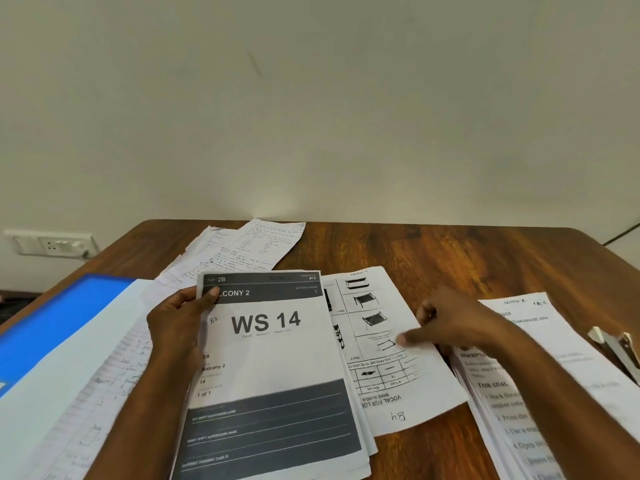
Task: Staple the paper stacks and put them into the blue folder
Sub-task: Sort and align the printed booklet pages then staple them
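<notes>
My left hand (180, 327) grips the left edge of a paper stack headed "WS 14" (273, 368), thumb on top near its upper corner. My right hand (446, 323) hovers over a sheet with furniture drawings (377, 337), index finger pointing left and touching that sheet. The blue folder (52, 327) lies open at the left with white sheets on it. A stapler (620, 348) lies at the right edge on a printed stack (540, 393) with "TASK GOAL" text.
Handwritten pages (242, 247) are fanned out at the back of the wooden table (450, 251). More handwritten sheets (104, 393) lie under the left forearm. A wall socket (52, 242) sits at the left, and a black cable (623, 233) at the right.
</notes>
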Demonstrator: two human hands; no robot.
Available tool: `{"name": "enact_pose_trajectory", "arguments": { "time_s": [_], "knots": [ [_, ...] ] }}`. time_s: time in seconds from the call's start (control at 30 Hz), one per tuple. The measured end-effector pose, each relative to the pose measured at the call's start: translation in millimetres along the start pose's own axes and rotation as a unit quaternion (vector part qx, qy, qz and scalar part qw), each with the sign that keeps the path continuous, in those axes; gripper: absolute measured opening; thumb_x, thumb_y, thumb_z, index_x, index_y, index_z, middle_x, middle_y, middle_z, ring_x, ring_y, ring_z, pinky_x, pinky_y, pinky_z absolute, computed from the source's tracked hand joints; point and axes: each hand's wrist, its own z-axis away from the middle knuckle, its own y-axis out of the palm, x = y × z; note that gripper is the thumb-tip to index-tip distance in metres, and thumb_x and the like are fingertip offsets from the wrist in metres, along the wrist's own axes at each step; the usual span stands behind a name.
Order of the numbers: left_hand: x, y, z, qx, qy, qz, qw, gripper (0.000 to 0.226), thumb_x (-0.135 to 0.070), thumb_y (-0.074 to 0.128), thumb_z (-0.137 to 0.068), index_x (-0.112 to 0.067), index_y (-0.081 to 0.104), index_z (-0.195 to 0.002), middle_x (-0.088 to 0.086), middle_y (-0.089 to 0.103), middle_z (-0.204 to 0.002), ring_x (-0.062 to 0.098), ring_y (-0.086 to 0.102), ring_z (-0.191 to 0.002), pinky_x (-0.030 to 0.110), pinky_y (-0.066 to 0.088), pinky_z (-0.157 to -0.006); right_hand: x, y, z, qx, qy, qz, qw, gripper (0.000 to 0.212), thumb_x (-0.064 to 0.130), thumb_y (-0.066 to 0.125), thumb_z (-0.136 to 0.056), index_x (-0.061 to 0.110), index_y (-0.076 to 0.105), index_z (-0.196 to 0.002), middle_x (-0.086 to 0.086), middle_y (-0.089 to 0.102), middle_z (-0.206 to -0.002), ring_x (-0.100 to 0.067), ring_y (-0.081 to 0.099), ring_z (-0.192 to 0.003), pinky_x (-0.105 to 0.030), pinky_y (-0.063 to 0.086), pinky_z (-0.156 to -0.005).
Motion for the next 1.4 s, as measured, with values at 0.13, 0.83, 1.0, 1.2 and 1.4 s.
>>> {"name": "enact_pose_trajectory", "arguments": {
  "time_s": [0.13,0.83,1.0,1.2,1.4],
  "knots": [
    [3,2,2,0.01,0.009,-0.003,1.0,0.014,-0.019,0.083,-0.088,-0.017,0.074,-0.099,0.004,0.082,-0.089,0.03,0.081,-0.081,0.041,0.063,-0.074,-1,35,-21,-0.158,-0.023,-0.145,0.977,0.032,0.048,0.087,-0.078,0.022,0.073,-0.091,0.007,0.075,-0.087,-0.013,0.071,-0.081,-0.044,0.061,-0.082],
    [-2,11,12,0.168,-0.028,0.051,0.984,0.023,-0.018,0.08,-0.08,-0.015,0.071,-0.101,0.019,0.078,-0.112,0.044,0.077,-0.096,0.057,0.061,-0.087,-14,20,-34,-0.193,-0.027,-0.501,0.843,0.015,0.002,0.067,-0.097,0.013,0.074,-0.103,-0.004,0.08,-0.102,-0.028,0.076,-0.097,-0.04,0.061,-0.083],
    [0,13,14,0.165,-0.031,0.064,0.984,0.012,-0.015,0.077,-0.088,-0.016,0.072,-0.099,0.018,0.079,-0.11,0.041,0.077,-0.091,0.052,0.063,-0.078,-12,15,-27,-0.179,-0.005,-0.531,0.828,0.014,0.002,0.065,-0.098,0.011,0.074,-0.105,-0.009,0.081,-0.101,-0.033,0.077,-0.092,-0.048,0.062,-0.083],
    [2,29,31,0.174,-0.052,0.118,0.976,0.011,-0.007,0.077,-0.081,-0.012,0.077,-0.091,0.019,0.079,-0.1,0.034,0.078,-0.08,0.046,0.067,-0.067,4,35,-25,-0.134,-0.021,-0.531,0.836,0.021,-0.003,0.06,-0.1,0.011,0.074,-0.105,-0.011,0.081,-0.102,-0.033,0.078,-0.093,-0.046,0.063,-0.082],
    [-1,42,45,0.172,-0.072,0.158,0.97,0.012,0.002,0.071,-0.086,-0.001,0.074,-0.098,0.018,0.079,-0.091,0.03,0.079,-0.073,0.039,0.064,-0.059,20,49,-16,-0.081,-0.05,-0.501,0.86,0.019,0.01,0.065,-0.1,0.019,0.073,-0.114,-0.002,0.081,-0.107,-0.029,0.078,-0.095,-0.051,0.062,-0.088]
  ]
}}
